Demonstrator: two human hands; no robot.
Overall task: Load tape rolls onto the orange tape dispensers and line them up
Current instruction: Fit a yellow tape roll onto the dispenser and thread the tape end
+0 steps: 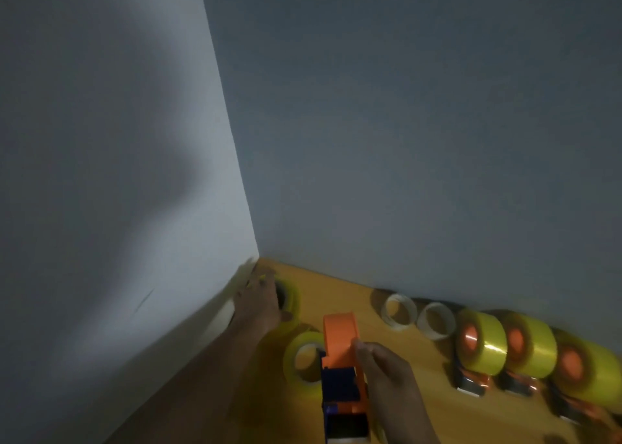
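My right hand grips an empty orange tape dispenser with a dark blue body, held upright over the wooden table. My left hand reaches into the far left corner and lies on a yellow tape roll there; blur hides how the fingers lie. A second yellow roll lies flat just left of the dispenser. Three loaded dispensers with yellow rolls stand in a row at the right.
Two empty white cardboard cores lie by the back wall. Grey walls meet at the corner and close off the left and back sides of the table. Bare wood shows between the held dispenser and the loaded row.
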